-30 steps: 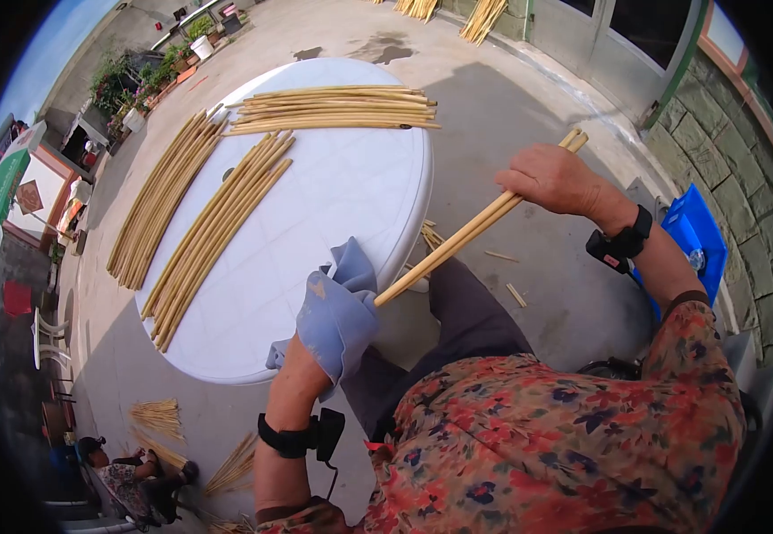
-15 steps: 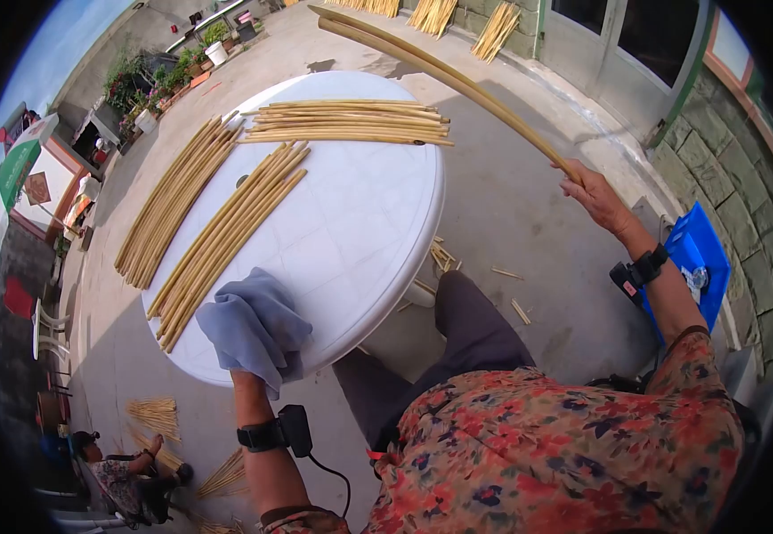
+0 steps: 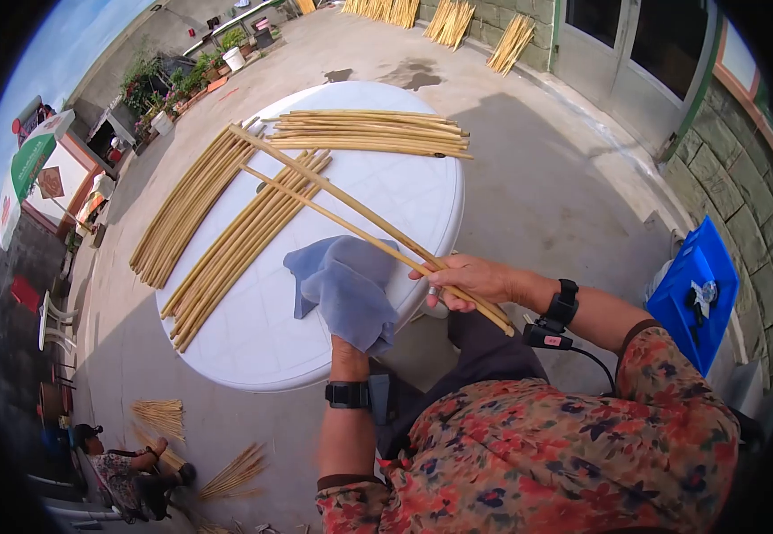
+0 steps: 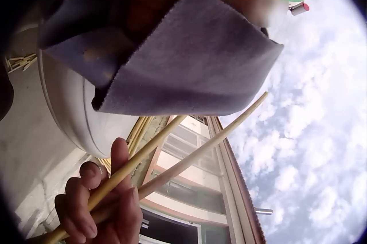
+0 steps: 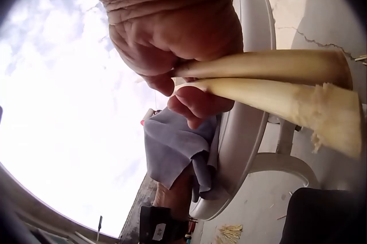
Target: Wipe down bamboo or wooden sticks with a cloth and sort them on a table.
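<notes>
My right hand (image 3: 471, 278) grips two pale wooden sticks near their thicker ends, a ring on one finger. In the right wrist view, the smooth stick (image 5: 275, 66) and the frayed-ended stick (image 5: 258, 90) lie close together at the fingers. Their far ends spread apart over the table in the head view. A blue-grey cloth (image 3: 342, 285) drapes over my left hand (image 3: 348, 354), hiding its fingers. The cloth is just left of my right hand, beneath the sticks in the head view. Two slanting rows of sticks, the outer row (image 3: 186, 209) and inner row (image 3: 244, 254), lie on the round white table (image 3: 253, 347).
Another stack of sticks (image 3: 368, 132) lies across the table's far side. A blue bin (image 3: 684, 294) stands at right. At lower left a person (image 3: 119, 472) sits near stick bundles (image 3: 230, 472) on the ground. More bundles (image 3: 449, 22) lean along the far wall.
The cloth was wrapped round the sticks, then came off them to the left, and has now moved back right. My right hand raised the sticks, then lowered them leftward across the table.
</notes>
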The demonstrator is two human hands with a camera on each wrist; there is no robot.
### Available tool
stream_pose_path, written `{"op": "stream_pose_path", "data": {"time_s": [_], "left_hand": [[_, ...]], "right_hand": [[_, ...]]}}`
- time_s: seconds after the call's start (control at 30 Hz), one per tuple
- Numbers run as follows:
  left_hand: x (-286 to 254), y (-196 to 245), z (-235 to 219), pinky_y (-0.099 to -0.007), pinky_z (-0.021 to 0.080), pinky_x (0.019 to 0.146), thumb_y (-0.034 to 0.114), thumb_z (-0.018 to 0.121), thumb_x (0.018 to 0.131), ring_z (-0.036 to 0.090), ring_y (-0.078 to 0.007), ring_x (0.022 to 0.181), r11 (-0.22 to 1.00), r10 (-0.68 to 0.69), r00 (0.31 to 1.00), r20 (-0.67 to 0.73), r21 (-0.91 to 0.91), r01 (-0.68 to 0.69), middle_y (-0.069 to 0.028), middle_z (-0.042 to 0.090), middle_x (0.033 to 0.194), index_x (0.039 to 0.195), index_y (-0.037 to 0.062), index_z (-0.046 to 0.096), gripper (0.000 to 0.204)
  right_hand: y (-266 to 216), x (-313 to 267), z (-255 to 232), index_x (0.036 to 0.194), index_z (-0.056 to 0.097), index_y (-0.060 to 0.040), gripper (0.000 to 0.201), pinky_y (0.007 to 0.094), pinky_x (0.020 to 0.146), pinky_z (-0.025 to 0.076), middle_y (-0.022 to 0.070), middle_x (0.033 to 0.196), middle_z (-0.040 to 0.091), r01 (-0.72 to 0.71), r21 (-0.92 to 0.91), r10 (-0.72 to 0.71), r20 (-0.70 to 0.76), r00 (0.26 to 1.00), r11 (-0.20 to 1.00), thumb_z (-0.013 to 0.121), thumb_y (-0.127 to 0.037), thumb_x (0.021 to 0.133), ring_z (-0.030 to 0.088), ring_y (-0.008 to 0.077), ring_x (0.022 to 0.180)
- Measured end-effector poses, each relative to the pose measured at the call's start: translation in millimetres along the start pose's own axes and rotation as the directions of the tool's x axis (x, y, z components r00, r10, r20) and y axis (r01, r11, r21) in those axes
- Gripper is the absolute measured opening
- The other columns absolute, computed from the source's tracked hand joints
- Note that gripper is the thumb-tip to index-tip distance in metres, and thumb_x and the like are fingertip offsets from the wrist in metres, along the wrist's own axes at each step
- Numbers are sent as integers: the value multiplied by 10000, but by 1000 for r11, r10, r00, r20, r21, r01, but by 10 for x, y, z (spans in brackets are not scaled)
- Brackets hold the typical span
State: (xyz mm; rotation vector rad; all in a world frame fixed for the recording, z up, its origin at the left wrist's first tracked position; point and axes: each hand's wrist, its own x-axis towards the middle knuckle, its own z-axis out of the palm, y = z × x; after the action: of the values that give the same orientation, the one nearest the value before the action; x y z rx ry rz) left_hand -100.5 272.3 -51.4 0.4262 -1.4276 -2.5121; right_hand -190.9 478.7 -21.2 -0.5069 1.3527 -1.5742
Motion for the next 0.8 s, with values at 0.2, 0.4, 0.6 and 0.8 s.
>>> {"op": "stream_pose_path", "data": {"time_s": [0.2, 0.4, 0.6, 0.8], "left_hand": [[208, -228, 15, -290, 493, 568, 335, 463, 885, 578, -187, 711, 994, -56, 988, 147, -87, 70, -96, 572, 838, 1043, 35, 480, 340], [259, -91, 425, -310, 444, 395, 395, 307, 906, 536, -249, 577, 966, -156, 981, 111, -190, 175, -141, 518, 795, 932, 36, 450, 387], [465, -178, 112, -341, 497, 540, 301, 378, 898, 549, -237, 672, 698, 228, 930, 288, 617, -362, -130, 534, 859, 1003, 63, 460, 273], [293, 47, -109, -358, 485, 651, 358, 361, 903, 546, -253, 782, 766, 447, 876, 181, 428, -480, -129, 539, 928, 1054, 74, 437, 331]], "right_hand": [[62, 222, 216, 1089, 438, 25, 286, 196, 366, 427, 94, 800, 562, -20, -36, 18, -41, 999, 999, 438, -165, 875, 515, 84, 450], [127, 302, 317, 916, 496, -20, 179, 250, 414, 442, 63, 707, 564, -12, -381, -35, -118, 992, 924, 493, -195, 874, 543, 125, 491], [314, 100, 369, 987, 513, -38, 221, 342, 618, 454, 141, 746, 584, 100, -789, -345, -147, 927, 606, 532, -216, 857, 583, 286, 684], [483, -698, 164, 1054, 548, -62, 269, 333, 662, 447, 121, 815, 602, -94, -720, -136, -255, 957, 687, 570, -212, 832, 583, 283, 749]]}}
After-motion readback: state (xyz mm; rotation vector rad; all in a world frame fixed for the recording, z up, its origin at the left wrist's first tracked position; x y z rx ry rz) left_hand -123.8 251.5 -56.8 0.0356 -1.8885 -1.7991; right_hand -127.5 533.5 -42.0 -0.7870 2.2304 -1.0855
